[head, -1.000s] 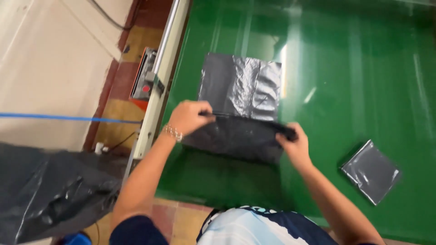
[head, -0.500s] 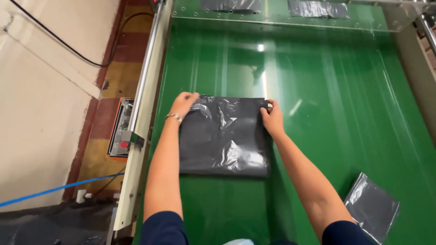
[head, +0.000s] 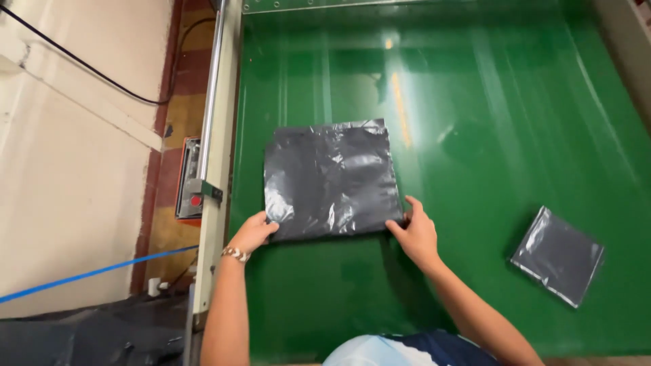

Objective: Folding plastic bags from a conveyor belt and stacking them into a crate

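On green belt (head: 515,135), glossy, wrinkled dark-grey plastic bag (head: 331,179) lies flat.

Work surface: glossy green belt (head: 515,122) fills most of the view, streaked with pale glare from overhead light.
Frame: pale metal side rail (head: 218,156) runs along the belt's left edge.
Control box: orange-edged unit (head: 188,179) with a red button, fixed beside the rail.
Floor: worn red and yellow tiles (head: 178,88).
Wall: cream, with a black cable (head: 81,64) and a blue cord (head: 88,274).
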